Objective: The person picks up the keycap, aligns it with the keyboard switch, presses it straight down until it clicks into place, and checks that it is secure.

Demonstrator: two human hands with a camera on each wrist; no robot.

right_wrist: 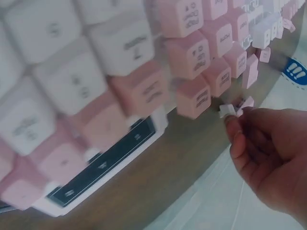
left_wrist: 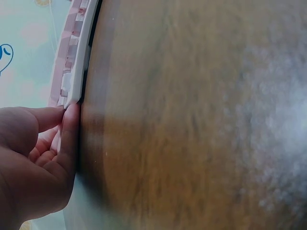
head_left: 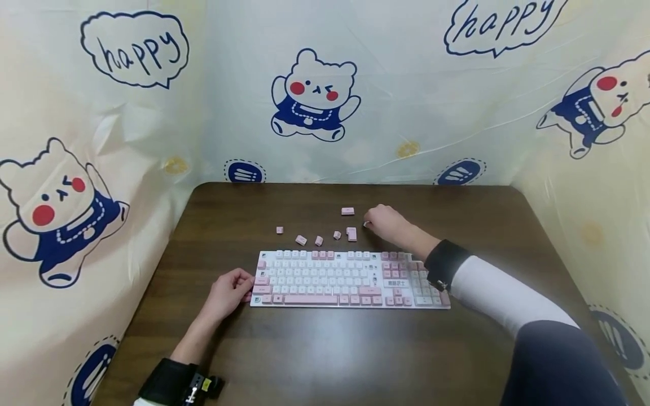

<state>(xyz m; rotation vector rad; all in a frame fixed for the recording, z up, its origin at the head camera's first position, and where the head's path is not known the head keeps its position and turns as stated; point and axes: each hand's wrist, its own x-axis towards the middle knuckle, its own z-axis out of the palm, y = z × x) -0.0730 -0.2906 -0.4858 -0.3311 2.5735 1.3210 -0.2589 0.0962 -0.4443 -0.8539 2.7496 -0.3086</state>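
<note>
A white and pink keyboard (head_left: pixel 325 281) lies across the middle of the table. At its left end my left hand (head_left: pixel 231 293) pinches the near corner between thumb and fingers, as the left wrist view shows. Beyond the keyboard's far edge, to the right, my right hand (head_left: pixel 388 223) pinches a small white keycap (right_wrist: pixel 227 110) between thumb and forefinger. Loose pink keycaps lie behind the keyboard: a wide keycap (head_left: pixel 347 211) farthest back, a tall keycap (head_left: pixel 352 234), and several smaller ones, among them a keycap (head_left: pixel 301 240) lying tilted.
The dark wooden table (head_left: pixel 325 355) reaches back to a curtain (head_left: pixel 386 113) printed with bears, which also hangs at both sides. One small keycap (head_left: pixel 280 230) lies apart at the left. My right forearm crosses above the keyboard's right end.
</note>
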